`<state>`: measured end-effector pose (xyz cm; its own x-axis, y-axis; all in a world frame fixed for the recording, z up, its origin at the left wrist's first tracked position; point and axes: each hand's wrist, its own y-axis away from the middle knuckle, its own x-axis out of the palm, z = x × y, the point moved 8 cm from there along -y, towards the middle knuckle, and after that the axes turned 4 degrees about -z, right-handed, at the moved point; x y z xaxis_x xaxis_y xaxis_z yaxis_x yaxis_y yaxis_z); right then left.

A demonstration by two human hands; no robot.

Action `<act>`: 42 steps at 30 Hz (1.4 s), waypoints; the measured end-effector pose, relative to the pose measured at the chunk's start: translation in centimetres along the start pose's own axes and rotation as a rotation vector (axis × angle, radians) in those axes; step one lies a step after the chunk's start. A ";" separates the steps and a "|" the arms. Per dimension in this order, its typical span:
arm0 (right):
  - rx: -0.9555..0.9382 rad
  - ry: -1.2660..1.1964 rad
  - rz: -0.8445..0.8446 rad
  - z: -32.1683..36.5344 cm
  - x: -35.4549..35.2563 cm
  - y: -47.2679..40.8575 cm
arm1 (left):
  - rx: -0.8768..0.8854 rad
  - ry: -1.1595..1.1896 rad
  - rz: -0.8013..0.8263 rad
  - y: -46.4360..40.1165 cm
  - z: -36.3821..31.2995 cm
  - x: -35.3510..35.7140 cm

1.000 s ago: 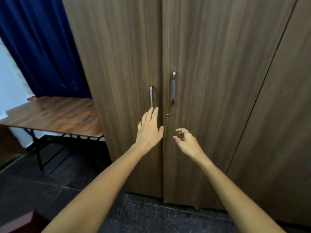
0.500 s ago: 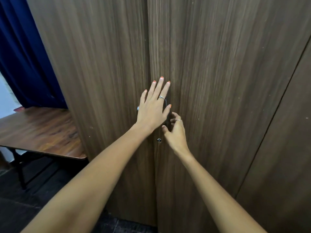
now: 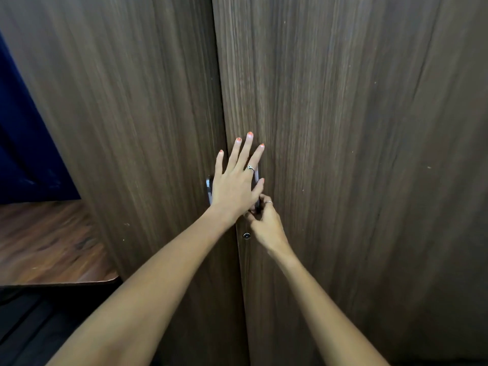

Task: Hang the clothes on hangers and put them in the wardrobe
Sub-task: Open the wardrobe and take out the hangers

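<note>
Having come closer to the closed dark-brown wooden wardrobe (image 3: 330,128), left hand (image 3: 233,186) now flat with straight fingers across the door seam, right hand (image 3: 265,221) curled on the thin metal handle (image 3: 256,180), ready for opening; no clothes visible.

Setting: a home bedroom or dressing corner. A tall wardrobe (image 3: 343,128) in dark wood-grain laminate is filling most of the frame, its two doors sitting closed, metal handles (image 3: 209,190) at centre. A navy curtain (image 3: 23,143) is hanging at far left, above a wooden surface (image 3: 50,247) at lower left.
</note>
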<state>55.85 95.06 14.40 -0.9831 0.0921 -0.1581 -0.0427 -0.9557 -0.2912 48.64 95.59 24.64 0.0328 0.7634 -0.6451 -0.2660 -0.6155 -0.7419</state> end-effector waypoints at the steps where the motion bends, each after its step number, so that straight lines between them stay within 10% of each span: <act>1: 0.003 0.008 -0.013 0.1 -0.4 0.9 | 0.028 0.013 -0.010 0.5 -0.3 -0.6; 22: 0.029 0.200 -0.373 2.2 -16.0 18.4 | 0.505 0.394 -0.564 7.2 -13.4 -13.6; 42: 0.048 0.065 -0.525 -0.2 -34.9 22.1 | 0.622 0.698 -0.557 5.4 -36.0 -18.7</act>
<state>89.25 70.79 13.31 -0.8141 0.5774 -0.0614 -0.5358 -0.7878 -0.3039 81.26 70.88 26.11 0.7881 0.5036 -0.3540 -0.4787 0.1398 -0.8668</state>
